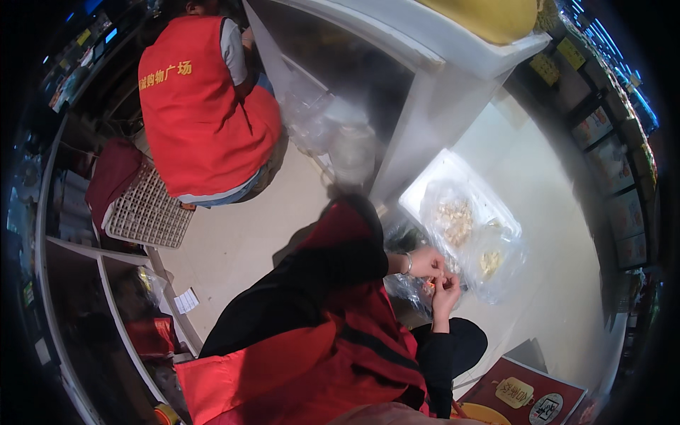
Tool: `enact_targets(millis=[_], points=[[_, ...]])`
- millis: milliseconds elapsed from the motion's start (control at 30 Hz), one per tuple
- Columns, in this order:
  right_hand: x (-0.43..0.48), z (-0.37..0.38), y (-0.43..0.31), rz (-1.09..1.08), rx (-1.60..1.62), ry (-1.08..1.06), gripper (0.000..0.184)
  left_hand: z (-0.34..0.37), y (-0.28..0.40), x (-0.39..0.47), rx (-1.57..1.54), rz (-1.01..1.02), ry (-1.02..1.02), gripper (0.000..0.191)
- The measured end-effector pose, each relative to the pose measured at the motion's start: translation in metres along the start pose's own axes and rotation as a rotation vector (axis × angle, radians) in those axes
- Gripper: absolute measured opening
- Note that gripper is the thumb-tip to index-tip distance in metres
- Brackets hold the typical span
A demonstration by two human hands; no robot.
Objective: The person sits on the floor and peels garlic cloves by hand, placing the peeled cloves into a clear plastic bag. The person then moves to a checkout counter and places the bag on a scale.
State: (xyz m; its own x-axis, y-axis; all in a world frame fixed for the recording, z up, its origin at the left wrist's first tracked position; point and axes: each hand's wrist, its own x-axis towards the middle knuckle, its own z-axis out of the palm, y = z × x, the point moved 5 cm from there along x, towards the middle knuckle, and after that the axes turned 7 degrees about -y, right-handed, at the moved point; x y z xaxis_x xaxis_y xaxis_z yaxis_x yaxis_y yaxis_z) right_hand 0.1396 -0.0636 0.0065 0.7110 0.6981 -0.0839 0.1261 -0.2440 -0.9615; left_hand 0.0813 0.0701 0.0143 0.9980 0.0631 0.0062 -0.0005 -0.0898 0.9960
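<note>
My left hand [425, 261], with a bangle at the wrist, meets my right hand [445, 297] fingertip to fingertip. Between them they pinch a small pale piece [441, 274], too small to identify for sure. Just beyond lies a white foam tray [425, 172], holding a clear plastic bag [433, 199] of pale pieces [456, 220] that look like garlic cloves. A second clear bag [510, 273] with yellowish pieces [490, 262] overlaps the tray's near corner and the floor. Crumpled clear plastic [406, 289] lies under and beside my hands, partly hidden by them.
A person in a red vest [207, 117] crouches at upper left, beside a white plastic crate [149, 207]. A white counter [451, 95] rises ahead. Shelving [101, 287] lines the left. A dark red printed box [523, 390] and a yellow container [481, 414] stand at lower right.
</note>
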Motion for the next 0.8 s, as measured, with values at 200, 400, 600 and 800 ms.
enact_targets(millis=[200,400,600,800], points=[[-0.002,0.008,-0.002,0.012,0.094,-0.003,0.009,-0.003,-0.003,-0.002,0.001,-0.018,0.026,0.008],[0.001,0.013,-0.006,-0.008,0.143,-0.01,0.011,-0.008,0.003,-0.005,0.103,-0.013,0.074,0.011],[0.003,0.01,-0.004,-0.002,0.175,0.003,0.013,-0.008,0.005,-0.004,0.072,0.005,0.102,0.011],[0.006,0.006,0.003,-0.012,0.255,0.006,0.011,-0.006,0.006,0.001,0.075,-0.026,0.116,0.011]])
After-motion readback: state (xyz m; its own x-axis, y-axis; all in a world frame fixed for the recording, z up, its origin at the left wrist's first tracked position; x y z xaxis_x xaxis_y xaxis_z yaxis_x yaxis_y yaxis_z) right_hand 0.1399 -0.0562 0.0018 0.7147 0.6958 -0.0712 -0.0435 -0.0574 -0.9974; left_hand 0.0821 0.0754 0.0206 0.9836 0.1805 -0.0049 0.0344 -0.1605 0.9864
